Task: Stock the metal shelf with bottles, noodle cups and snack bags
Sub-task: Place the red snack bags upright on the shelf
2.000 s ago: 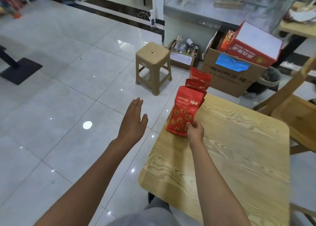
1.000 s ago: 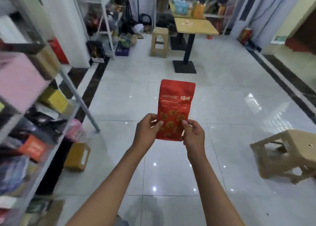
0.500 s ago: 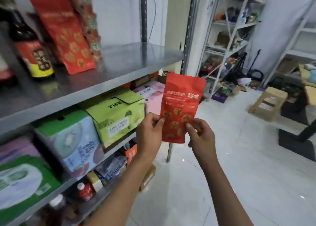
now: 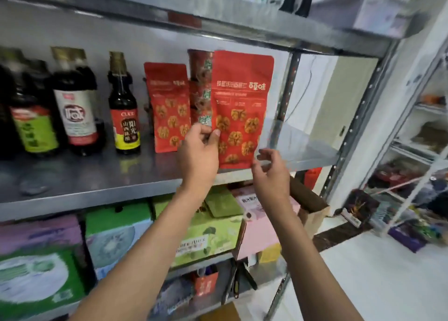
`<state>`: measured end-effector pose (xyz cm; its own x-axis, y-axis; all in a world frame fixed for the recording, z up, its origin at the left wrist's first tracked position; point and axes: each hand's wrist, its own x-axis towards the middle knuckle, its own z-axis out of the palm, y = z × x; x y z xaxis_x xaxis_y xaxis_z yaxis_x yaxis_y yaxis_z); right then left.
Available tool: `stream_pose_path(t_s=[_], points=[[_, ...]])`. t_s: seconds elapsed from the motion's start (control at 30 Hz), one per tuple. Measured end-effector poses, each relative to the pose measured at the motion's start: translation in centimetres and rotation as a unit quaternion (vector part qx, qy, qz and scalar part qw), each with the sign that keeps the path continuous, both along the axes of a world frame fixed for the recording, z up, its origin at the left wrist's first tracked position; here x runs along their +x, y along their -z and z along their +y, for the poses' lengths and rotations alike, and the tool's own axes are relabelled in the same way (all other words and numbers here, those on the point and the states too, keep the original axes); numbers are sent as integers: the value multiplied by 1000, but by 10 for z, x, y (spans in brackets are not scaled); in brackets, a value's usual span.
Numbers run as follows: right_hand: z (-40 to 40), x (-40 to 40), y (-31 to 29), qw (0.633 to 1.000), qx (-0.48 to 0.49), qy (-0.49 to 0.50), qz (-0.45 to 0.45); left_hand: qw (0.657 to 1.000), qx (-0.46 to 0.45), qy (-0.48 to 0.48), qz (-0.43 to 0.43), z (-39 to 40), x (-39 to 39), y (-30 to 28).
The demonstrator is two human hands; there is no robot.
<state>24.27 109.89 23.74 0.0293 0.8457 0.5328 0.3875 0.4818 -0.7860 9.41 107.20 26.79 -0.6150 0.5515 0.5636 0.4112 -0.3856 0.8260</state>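
Two hands meet at the snack bag (image 4: 240, 107) upright on the metal shelf (image 4: 97, 175): left hand (image 4: 198, 154) pinches its nine-o'clock edge, right hand (image 4: 270, 169) loosely curled, released, at five o'clock.

- A small shop or its stockroom.
- A metal shelf (image 4: 121, 175) carries sauce bottles (image 4: 124, 107) and snack bags (image 4: 169, 107).
- Boxed goods (image 4: 116, 235) fill the tier below.
- More racks (image 4: 412, 138) stand behind.
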Motion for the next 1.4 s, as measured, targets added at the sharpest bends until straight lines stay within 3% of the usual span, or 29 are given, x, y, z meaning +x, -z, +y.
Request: stream_pose_path(t_s=[0.13,0.4,0.6,0.9,1.2,1.4], points=[[61,-22,-19,998,-24,-50,-8,998,-6,-64,-2,43,-28,-9],[134,-66,-20,974,-116,-128,-144,983,-67,-163,50,97,-45,4],[166,-69,-3,981,-138,-113,-79,972,-100,-168,127,130,-47,25],[182,-72,5,977,-147,-115,-101,968,-92,-189,141,137,-55,31],[172,-62,2,982,-160,-83,58,967,-55,-200,145,130,-51,27],[142,-48,-1,980,-117,-19,160,969,-39,-130,206,127,-40,24]])
